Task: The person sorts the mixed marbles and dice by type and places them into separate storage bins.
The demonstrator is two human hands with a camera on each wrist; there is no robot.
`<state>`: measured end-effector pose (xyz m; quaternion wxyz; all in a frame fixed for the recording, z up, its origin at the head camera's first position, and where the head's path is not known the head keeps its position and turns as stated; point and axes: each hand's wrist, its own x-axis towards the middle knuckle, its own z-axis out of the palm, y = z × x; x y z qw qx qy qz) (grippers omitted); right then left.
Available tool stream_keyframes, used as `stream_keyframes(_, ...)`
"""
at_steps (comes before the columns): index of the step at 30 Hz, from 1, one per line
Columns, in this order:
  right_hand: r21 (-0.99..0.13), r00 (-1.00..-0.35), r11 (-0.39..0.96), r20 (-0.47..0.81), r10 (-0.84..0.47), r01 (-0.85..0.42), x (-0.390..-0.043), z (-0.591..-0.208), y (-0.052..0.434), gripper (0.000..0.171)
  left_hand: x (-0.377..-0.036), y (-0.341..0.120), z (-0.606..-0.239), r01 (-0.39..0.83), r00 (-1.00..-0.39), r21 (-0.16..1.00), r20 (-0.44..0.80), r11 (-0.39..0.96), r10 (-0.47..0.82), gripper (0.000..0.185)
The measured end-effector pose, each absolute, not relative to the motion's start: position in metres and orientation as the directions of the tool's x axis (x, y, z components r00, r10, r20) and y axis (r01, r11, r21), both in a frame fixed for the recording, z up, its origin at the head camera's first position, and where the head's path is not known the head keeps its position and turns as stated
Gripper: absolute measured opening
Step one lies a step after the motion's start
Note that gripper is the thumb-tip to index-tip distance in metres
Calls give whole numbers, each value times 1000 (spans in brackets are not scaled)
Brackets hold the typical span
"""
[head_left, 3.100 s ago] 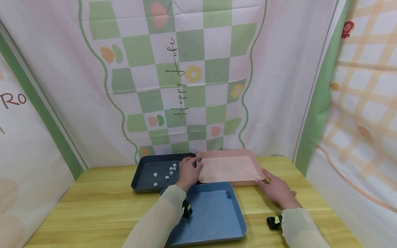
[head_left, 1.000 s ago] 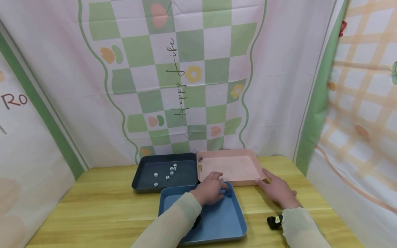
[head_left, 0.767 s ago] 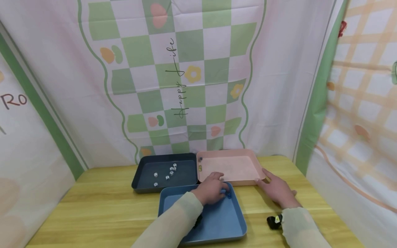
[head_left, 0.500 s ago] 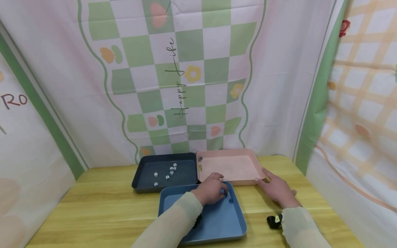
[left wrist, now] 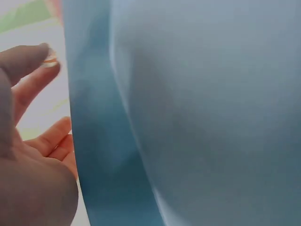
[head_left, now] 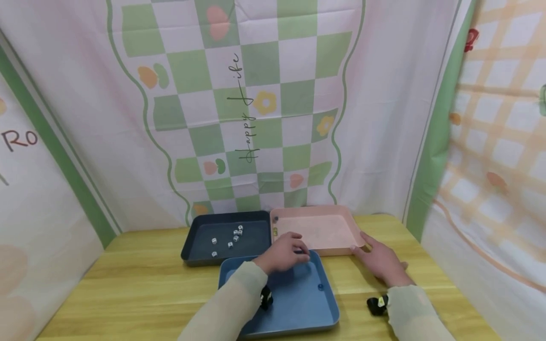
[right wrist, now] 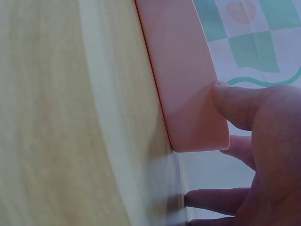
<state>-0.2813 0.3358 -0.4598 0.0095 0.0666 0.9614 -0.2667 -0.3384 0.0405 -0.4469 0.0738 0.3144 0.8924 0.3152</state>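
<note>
My left hand [head_left: 283, 253] is over the far part of the blue tray [head_left: 298, 308]. In the left wrist view its thumb and index finger pinch a small see-through die [left wrist: 51, 60], partly covered by the fingertips; the other fingers stay loosely bent. One blue die [head_left: 321, 287] lies near the blue tray's right side. My right hand [head_left: 379, 260] grips the near right corner of the pink tray [head_left: 320, 229], thumb against its outer wall [right wrist: 188, 94]. At that tray's left side sit a yellow die [head_left: 275, 231] and a dark die [head_left: 276, 219].
A dark tray [head_left: 256, 241] with several white dice [head_left: 236, 238] stands left of the pink one, side by side. All three trays sit on a wooden table [head_left: 128, 284]. A printed curtain [head_left: 256, 142] hangs right behind them.
The left hand went from the pink tray's left side to the blue tray, picked up a die there and has now risen slightly. The remaining blue die shifted nearer. The right hand has stayed put.
</note>
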Motion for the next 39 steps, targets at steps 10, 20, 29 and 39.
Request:
stream_keyframes(10, -512, -987, 844, -76, 140, 159, -282, -459, 337, 90, -359, 11, -446, 248, -951, 905, 159, 345, 265, 13)
stream_keyframes(20, -516, -989, 843, -65, 137, 150, -285, -466, 340, 91, -369, 5, -440, 168, -972, 911, 217, 377, -90, 13)
stream_keyframes(29, -519, -989, 842, -63, 136, 149, -284, -465, 340, 91, -372, 7, -438, 202, -967, 866, 252, 458, -49, 18)
stream_keyframes(39, -518, -988, 841, -67, 139, 154, -281, -461, 336, 90, -371, 8, -439, 217, -965, 833, 261, 508, -16, 15)
